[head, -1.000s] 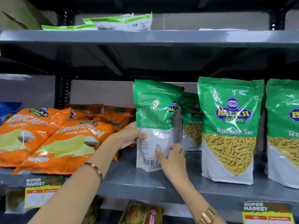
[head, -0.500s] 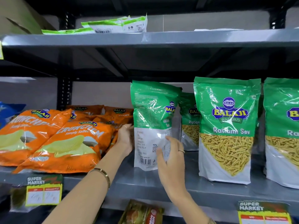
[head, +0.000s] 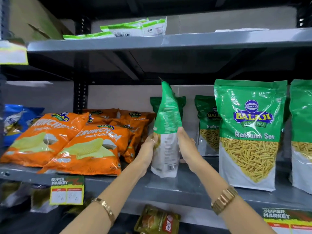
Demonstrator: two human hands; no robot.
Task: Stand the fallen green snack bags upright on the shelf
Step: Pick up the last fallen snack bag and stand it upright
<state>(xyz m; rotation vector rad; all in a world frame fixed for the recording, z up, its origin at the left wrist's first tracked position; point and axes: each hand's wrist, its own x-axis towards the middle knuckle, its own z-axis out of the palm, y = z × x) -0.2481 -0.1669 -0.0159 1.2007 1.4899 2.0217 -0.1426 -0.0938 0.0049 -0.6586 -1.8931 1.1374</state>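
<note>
Both forearms are bare, with no sleeves in view; the left wrist carries a thin gold bangle; the right wrist a broad gold link watch band; a slim ring circles one finger of the left hand.

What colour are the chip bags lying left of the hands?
Orange, with yellow chips pictured; the chip bags show best in the head view.

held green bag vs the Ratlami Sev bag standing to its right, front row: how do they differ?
The held green bag is turned edge-on, its back print showing; the front-row Ratlami Sev bag faces forward, logo readable. The held bag is pressed between the left hand and right hand; the Ratlami Sev bag stands free, untouched. The held bag's top leans; the other's is level. Both are green over white and sit on the same shelf.
</note>
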